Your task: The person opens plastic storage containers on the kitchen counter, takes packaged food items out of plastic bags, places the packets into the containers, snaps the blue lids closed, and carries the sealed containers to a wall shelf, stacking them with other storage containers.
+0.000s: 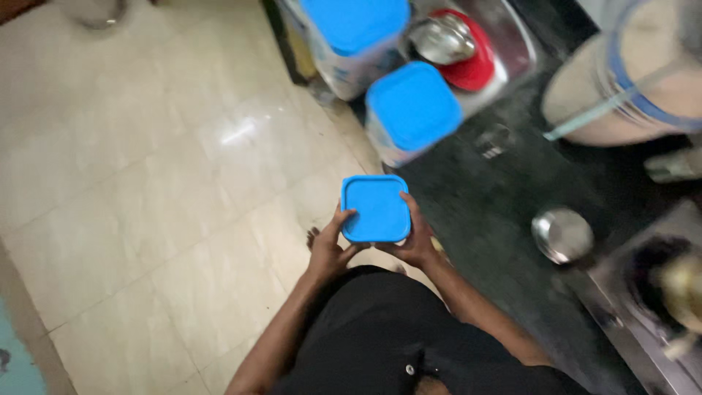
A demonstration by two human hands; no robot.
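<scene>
The person stands at the edge of a dark bench [497, 212], viewed from above. Both hands hold one small square container with a blue lid [375, 208] in front of the torso, above the pale tiled floor [146, 183] and just beside the bench edge.

Left hand [327, 249]: its grip is clenched on the container's left side and lower corner, with the thumb lying on the lid's edge. Right hand [417, 241]: its grip is closed on the right side and lower edge, fingers wrapped along the rim. The container sits level between the two hands, its lid facing up; the body under the lid is hidden.

On the bench beyond the hands stands a second container with a blue square lid [413, 106], near the bench edge. A larger one with a blue lid [355, 25] stands farther off, close to it. Beside these lies a steel tray [512, 44] carrying a red plate [475, 69] with a steel bowl [441, 40] on it.

At far right stands a large jar with a blue band [643, 73], blurred. A small round steel lid or cup [561, 234] rests on the bench to the right of the hands, well apart from them. A stove burner [658, 278] shows at the lower right corner.
</scene>
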